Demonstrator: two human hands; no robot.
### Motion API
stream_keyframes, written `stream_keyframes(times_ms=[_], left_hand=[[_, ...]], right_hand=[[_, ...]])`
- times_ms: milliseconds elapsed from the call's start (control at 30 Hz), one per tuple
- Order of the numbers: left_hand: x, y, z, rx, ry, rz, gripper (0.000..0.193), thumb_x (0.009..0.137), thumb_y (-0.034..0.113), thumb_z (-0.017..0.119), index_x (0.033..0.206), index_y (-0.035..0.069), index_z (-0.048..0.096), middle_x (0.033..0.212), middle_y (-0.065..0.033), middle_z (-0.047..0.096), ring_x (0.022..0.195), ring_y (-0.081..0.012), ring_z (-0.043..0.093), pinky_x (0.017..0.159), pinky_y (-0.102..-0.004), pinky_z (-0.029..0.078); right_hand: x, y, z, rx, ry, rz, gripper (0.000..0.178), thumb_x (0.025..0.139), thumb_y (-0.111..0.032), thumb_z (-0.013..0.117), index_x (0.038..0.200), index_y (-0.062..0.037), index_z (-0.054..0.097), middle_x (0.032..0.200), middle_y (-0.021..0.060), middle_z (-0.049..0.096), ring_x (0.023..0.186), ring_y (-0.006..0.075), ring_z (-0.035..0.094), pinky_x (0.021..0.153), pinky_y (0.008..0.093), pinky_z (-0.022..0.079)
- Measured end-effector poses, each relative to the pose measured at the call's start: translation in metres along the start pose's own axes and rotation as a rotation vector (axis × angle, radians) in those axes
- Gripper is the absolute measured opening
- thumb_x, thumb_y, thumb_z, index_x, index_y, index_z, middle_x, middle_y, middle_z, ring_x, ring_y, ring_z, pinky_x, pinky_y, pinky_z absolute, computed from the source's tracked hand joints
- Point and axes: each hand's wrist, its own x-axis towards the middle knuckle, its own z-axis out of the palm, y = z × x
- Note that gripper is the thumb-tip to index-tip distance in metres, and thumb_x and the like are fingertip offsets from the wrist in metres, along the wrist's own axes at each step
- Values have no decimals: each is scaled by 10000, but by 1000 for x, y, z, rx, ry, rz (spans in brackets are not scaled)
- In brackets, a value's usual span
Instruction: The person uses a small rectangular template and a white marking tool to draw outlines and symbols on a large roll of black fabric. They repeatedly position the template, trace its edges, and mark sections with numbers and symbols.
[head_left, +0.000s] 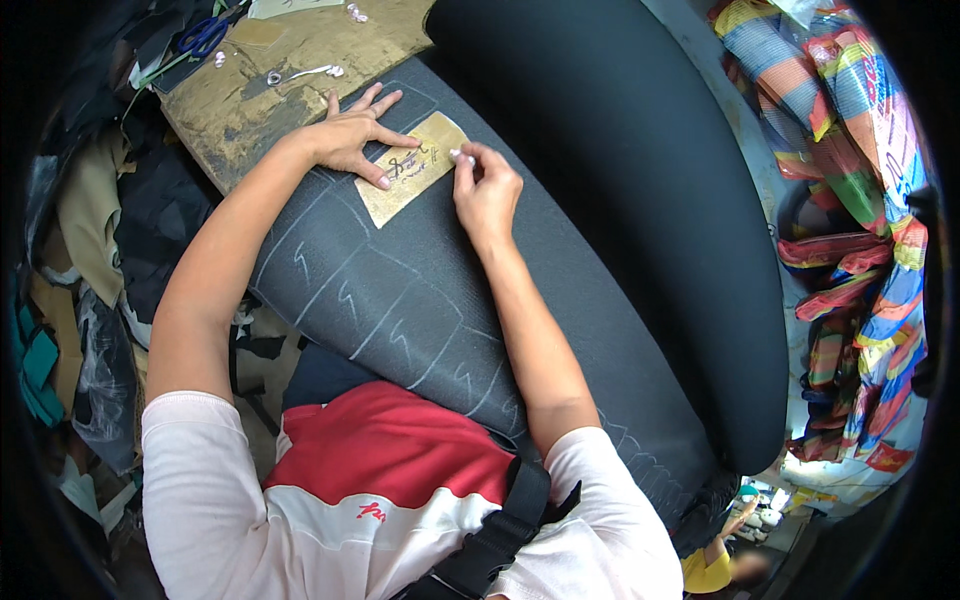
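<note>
A dark grey fabric sheet (400,285) stretches before me, marked with white chalk outlines and zigzag strokes. On it lies a tan, four-sided pattern piece (405,190) with dark handwriting. My left hand (352,138) presses down with fingers spread, thumb and forefinger on the pattern piece and the other fingers on the fabric beyond its left edge. At the piece's right edge, my right hand (488,192) pinches a small white piece of chalk (456,155) between thumb and fingers.
A thick black fabric roll (620,190) lies along the right side. Blue-handled scissors (203,37) and white scraps rest on the worn wooden table (300,45). Cloth heaps (100,200) stand left, colourful striped bundles (850,250) right. A person in yellow (708,570) is at lower right.
</note>
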Motion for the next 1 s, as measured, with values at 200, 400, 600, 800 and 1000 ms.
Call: stream_keyframes(times_ms=[200, 400, 600, 800, 1000], left_hand=[[1, -7, 1, -70, 14, 24, 789, 498, 464, 829, 1232, 366, 559, 1522, -149, 112, 1410, -338, -24, 1024, -666, -113], [1, -5, -2, -75, -16, 2, 801, 474, 411, 852, 1221, 357, 570, 1527, -122, 114, 1413, -322, -21, 1027, -664, -115], [1, -1, -3, -78, -11, -25, 784, 473, 382, 859, 1205, 361, 580, 1526, -113, 125, 1413, -322, -4, 1027, -680, -83], [-2, 8, -8, -20, 8, -57, 781, 468, 372, 863, 1200, 343, 591, 1519, -123, 152, 1408, -342, 44, 1021, -709, -2], [3, 27, -17, 143, -3, -56, 728, 466, 263, 856, 1160, 218, 639, 1422, -178, 335, 1353, -339, 240, 1042, -528, 258]], right_hand=[[47, 22, 22, -57, -64, 60, 163, 774, -132, 641, 868, -15, 702, 703, 162, 656, 627, 222, 644, 631, 319, 500], [66, 21, 33, -220, -216, -4, 173, 763, -182, 640, 854, -55, 715, 740, 167, 663, 699, 303, 653, 711, 371, 510], [55, 17, 2, -531, -361, -46, 154, 752, -143, 609, 783, -33, 712, 748, 199, 647, 762, 356, 641, 754, 424, 506], [41, -1, -6, -551, -345, -88, 144, 715, -39, 563, 739, 48, 676, 717, 243, 629, 724, 377, 644, 717, 430, 521], [-20, -80, 15, -550, -736, -153, 120, 706, -31, 577, 716, 61, 653, 753, 272, 632, 758, 369, 658, 691, 411, 546]])
